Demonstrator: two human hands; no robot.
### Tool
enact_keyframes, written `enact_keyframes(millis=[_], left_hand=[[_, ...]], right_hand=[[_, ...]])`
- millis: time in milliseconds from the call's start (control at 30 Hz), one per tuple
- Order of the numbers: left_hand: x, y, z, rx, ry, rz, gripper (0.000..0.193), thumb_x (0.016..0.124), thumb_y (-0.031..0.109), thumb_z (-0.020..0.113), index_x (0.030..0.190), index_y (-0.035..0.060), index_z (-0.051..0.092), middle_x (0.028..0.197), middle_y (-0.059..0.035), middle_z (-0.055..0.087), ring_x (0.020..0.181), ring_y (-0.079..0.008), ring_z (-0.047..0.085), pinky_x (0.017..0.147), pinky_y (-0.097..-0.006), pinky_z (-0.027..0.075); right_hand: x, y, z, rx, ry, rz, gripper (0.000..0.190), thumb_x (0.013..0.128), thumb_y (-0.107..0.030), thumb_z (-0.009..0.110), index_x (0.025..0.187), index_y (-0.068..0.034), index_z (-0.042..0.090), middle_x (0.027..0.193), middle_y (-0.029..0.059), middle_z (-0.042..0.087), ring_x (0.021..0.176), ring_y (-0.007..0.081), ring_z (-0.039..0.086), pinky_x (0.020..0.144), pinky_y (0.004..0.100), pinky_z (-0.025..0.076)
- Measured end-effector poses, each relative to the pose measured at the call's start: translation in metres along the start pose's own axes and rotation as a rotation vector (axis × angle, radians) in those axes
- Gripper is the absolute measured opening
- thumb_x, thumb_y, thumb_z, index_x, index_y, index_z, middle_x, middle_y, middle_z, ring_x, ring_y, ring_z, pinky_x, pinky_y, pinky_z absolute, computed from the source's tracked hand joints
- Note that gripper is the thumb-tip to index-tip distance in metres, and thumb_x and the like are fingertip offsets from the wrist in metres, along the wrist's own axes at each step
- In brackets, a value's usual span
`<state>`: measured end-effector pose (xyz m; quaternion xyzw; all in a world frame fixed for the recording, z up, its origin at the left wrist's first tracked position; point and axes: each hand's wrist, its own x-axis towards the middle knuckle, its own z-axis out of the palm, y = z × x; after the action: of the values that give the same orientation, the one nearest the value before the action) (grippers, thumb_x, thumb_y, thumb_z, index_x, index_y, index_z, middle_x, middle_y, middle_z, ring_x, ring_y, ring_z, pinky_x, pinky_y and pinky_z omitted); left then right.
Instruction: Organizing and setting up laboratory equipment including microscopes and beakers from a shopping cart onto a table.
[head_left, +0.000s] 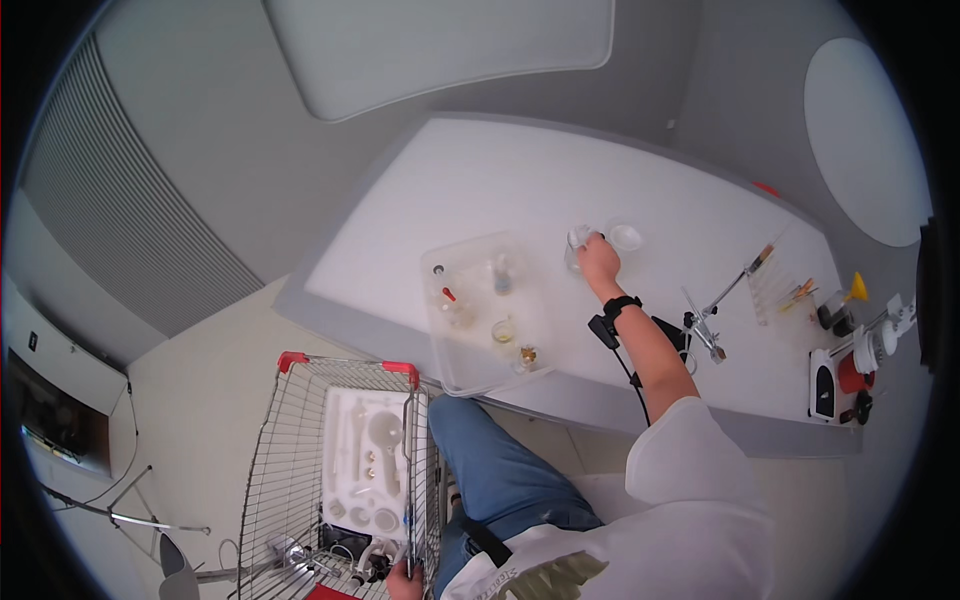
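My right hand (600, 259) reaches over the white table (375, 247) and has its fingers around the upper part of a clear glass vessel (573, 257). A small clear round dish (625, 236) lies just right of it. To the left is a clear plastic tray (442, 367) holding several glass pieces, among them a vessel with a red part (448, 295) and a dish with yellowish liquid (502, 331). My left hand (405, 581) is at the bottom, by the rim of a wire shopping cart (420, 480); its fingers are partly hidden.
A white foam insert (364, 465) with moulded hollows lies in the cart, above metal and black gear. A metal clamp stand (701, 330) stands right of my forearm. Farther right are a yellow funnel (859, 286), a rack of tubes (759, 296) and a white device with a red part (825, 386).
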<state>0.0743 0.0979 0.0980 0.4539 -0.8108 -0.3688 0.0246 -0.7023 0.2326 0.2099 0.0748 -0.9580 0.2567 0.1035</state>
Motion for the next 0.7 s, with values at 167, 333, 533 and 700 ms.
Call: enact_keyframes(millis=[167, 333, 533, 700], left_hand=[[0.001, 0.0, -0.001, 0.006, -0.052, -0.039, 0.029, 0.094, 0.021, 0.063, 0.112, -0.0021, 0.064, 0.09, -0.0153, 0.07, 0.077, -0.0216, 0.065, 0.068, -0.0343, 0.051], [-0.003, 0.017, -0.005, -0.061, -0.002, 0.021, 0.028, 0.094, 0.018, 0.062, 0.112, -0.0026, 0.064, 0.097, -0.0197, 0.07, 0.084, -0.0254, 0.065, 0.075, -0.0359, 0.051], [-0.003, 0.017, -0.009, 0.07, -0.011, -0.052, 0.033, 0.091, 0.024, 0.065, 0.109, -0.0033, 0.066, 0.093, -0.022, 0.07, 0.085, -0.0338, 0.067, 0.074, -0.0401, 0.051], [0.001, 0.004, -0.002, 0.09, 0.053, 0.023, 0.03, 0.083, 0.022, 0.068, 0.102, -0.0007, 0.067, 0.091, -0.0223, 0.067, 0.086, -0.0385, 0.065, 0.076, -0.0441, 0.05]], right_hand=[[0.013, 0.043, 0.017, 0.163, -0.155, 0.299, 0.037, 0.092, -0.035, 0.054, 0.098, 0.001, 0.064, 0.094, 0.0197, 0.07, 0.083, 0.0333, 0.07, 0.071, 0.0446, 0.056], [0.023, 0.051, 0.044, 0.675, -0.351, 0.67, 0.043, 0.096, -0.038, 0.046, 0.098, 0.002, 0.063, 0.085, 0.0205, 0.068, 0.063, 0.0257, 0.069, 0.052, 0.0378, 0.056], [0.028, 0.048, 0.059, 1.078, -0.321, 0.808, 0.041, 0.095, -0.032, 0.047, 0.111, 0.006, 0.053, 0.088, 0.0241, 0.066, 0.062, 0.0308, 0.068, 0.056, 0.0379, 0.059], [0.016, 0.056, 0.048, 0.978, -0.344, 0.663, 0.038, 0.096, -0.023, 0.043, 0.117, 0.008, 0.049, 0.085, 0.0275, 0.066, 0.067, 0.0365, 0.07, 0.059, 0.043, 0.062]])
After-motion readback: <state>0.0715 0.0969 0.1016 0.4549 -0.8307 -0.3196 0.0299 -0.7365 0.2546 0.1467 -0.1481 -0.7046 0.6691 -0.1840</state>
